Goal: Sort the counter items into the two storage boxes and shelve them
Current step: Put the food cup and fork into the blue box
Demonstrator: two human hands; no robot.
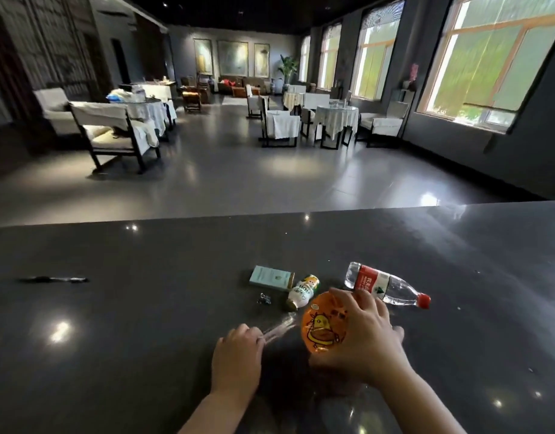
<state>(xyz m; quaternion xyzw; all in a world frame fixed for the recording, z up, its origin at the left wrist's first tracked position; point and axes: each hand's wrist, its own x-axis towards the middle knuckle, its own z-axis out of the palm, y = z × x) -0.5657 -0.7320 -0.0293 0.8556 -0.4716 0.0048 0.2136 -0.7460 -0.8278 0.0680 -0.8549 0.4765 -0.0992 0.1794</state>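
Two bare hands reach over a dark, glossy table (pixel 144 308) in the head view. The right hand (pixel 360 333) is curled around an orange snack packet (pixel 321 328) printed with a yellow cartoon chick, its fingers (pixel 345 297) wrapped over the packet's upper edge and holding it just above the surface. The left hand (pixel 237 349) lies low beside it with fingers loosely bent; something clear and slender (pixel 277 327) runs out from under the fingertips, possibly a transparent tube or wrapper, and whether the hand grips it cannot be told through the blur.

Just beyond the packet, a small white drink bottle (pixel 303 291) with a green and yellow label lies on its side. Behind that lies a flat pale-green box (pixel 271 278), and a small metal binder clip (pixel 264 299) sits just in front of the box. To the right a clear water bottle (pixel 385 285) with a red label and red cap lies on its side. Far to the left, well apart, a dark pen (pixel 54 279) rests alone.
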